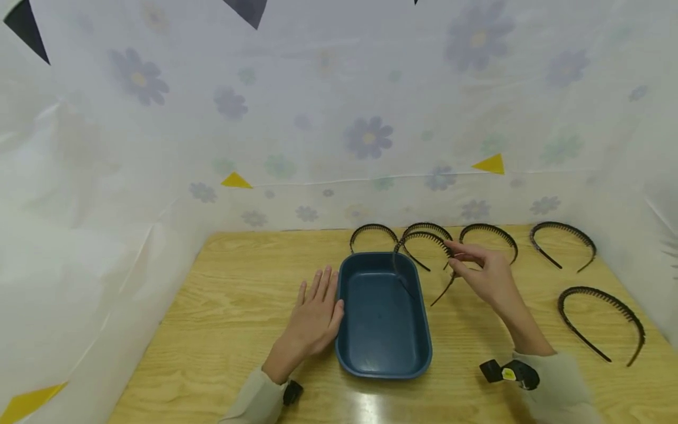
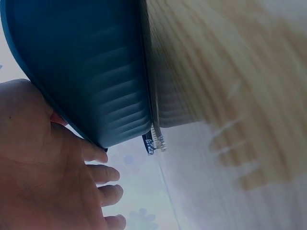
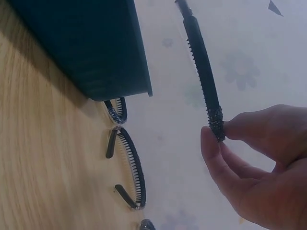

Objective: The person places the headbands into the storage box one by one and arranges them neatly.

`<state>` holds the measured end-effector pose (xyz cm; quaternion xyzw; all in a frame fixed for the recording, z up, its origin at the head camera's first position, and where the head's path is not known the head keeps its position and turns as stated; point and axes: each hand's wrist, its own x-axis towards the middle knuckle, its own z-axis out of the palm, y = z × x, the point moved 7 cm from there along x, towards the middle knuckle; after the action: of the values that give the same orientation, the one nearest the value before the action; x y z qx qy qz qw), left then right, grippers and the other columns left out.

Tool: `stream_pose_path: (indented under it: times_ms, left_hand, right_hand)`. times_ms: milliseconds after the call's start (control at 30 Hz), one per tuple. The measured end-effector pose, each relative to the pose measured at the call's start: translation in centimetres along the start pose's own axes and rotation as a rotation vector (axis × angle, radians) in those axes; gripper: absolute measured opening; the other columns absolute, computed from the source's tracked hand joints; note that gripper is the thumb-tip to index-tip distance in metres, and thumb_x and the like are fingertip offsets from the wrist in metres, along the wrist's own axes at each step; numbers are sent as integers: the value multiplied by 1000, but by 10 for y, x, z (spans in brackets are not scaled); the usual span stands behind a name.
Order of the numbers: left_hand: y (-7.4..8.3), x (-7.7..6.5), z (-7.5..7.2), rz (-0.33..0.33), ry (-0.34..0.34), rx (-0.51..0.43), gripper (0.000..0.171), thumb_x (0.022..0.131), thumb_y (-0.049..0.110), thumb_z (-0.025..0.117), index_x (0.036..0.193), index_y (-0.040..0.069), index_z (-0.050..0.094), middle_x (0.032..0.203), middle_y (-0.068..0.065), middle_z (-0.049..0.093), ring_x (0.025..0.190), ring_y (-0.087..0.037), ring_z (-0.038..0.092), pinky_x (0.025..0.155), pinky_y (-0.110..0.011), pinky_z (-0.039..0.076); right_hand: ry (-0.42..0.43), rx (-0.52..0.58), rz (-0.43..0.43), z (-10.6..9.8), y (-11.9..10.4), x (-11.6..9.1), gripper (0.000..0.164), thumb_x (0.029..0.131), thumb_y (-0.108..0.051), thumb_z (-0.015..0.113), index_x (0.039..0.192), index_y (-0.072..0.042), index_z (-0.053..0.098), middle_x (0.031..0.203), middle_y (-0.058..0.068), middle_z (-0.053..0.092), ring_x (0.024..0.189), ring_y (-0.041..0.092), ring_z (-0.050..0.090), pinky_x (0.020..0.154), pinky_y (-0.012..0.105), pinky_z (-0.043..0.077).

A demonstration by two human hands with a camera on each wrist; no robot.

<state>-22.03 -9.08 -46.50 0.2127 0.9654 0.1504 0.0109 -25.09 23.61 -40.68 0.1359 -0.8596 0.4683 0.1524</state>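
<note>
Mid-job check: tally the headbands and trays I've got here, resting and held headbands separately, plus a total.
Headbands on the table: 5
Headband held in the right hand: 1
Blue tray: 1
Total: 7

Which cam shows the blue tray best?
Head: the blue tray appears nearly whole from above, inside included. Left wrist shows only a cropped part of its outside; right wrist, likewise, from the other side.

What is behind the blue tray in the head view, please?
One headband arches beyond the far rim of the tray, with another headband to its right. The tray hides the first headband's ends.
</note>
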Motion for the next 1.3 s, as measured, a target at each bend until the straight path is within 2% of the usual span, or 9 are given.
stream_pose_path:
  times_ms: [133, 233, 333, 400, 467, 667, 900, 1033, 1300]
  left_hand:
    - [0, 0, 1, -10, -12, 23, 63, 112, 37, 23, 165, 4, 14, 171, -13, 5, 157, -33, 5, 124, -58, 7]
    - [0, 0, 0, -5, -10, 28, 63, 112, 37, 23, 165, 4, 14, 171, -14, 6, 157, -33, 6, 124, -58, 7]
    - [0, 0, -1, 0, -4, 22, 63, 112, 37, 23, 165, 3, 14, 171, -15, 7, 157, -34, 6, 124, -58, 7]
    - [1, 0, -3, 5, 7, 17, 62, 112, 36, 25, 164, 2, 15, 171, -15, 8, 157, -35, 8, 123, -59, 8]
    - [1, -1, -4, 5, 12, 10, 62, 112, 35, 26, 164, 2, 16, 171, -15, 8, 157, -34, 8, 123, -59, 8]
    - [1, -1, -6, 15, 16, 18, 63, 112, 35, 28, 164, 1, 17, 171, -15, 8, 157, -34, 6, 123, -59, 9]
    - [3, 1, -6, 20, 29, 38, 63, 112, 36, 28, 164, 2, 19, 171, -15, 9, 157, -33, 6, 124, -57, 9]
    - [4, 1, -6, 21, 32, 47, 62, 112, 34, 29, 163, 1, 20, 170, -17, 12, 157, -36, 9, 123, -58, 10]
    - [4, 0, -6, 15, 30, 38, 61, 112, 34, 29, 164, 2, 18, 171, -16, 10, 157, -33, 7, 124, -57, 10]
  right_hand:
    - [3, -28, -17, 8, -3, 0, 35, 95, -2, 71, 131, -4, 71, 127, 19, 68, 93, -12, 60, 76, 8, 50]
    - [-4, -26, -14, 13, -5, -1, 34, 95, -2, 71, 129, -2, 72, 124, 19, 69, 93, -7, 63, 78, 8, 50]
    - [-7, -8, -4, 19, -9, -1, 33, 95, -2, 71, 128, -2, 72, 123, 19, 69, 96, 13, 70, 75, 11, 53]
    - [-6, 5, -1, 22, -11, 0, 32, 95, -1, 71, 127, -1, 73, 122, 19, 70, 108, 29, 68, 74, 11, 53]
    - [0, 4, -5, 25, -12, 0, 31, 95, -1, 72, 126, -1, 73, 120, 18, 72, 108, 36, 67, 74, 11, 53]
    - [4, -41, -18, 34, -13, -1, 30, 93, 1, 73, 123, -3, 75, 119, 15, 71, 92, 17, 69, 72, 14, 54]
    - [15, -62, -32, 47, -17, -2, 30, 91, 6, 73, 120, -2, 76, 117, 16, 71, 93, 30, 71, 70, 27, 61]
    - [18, -82, -54, 54, -21, -5, 31, 89, 7, 74, 120, -1, 76, 116, 17, 71, 92, 31, 72, 67, 32, 62]
    - [14, -103, -105, 66, -30, -6, 31, 89, 7, 75, 119, 0, 76, 114, 20, 71, 89, 31, 73, 67, 35, 62]
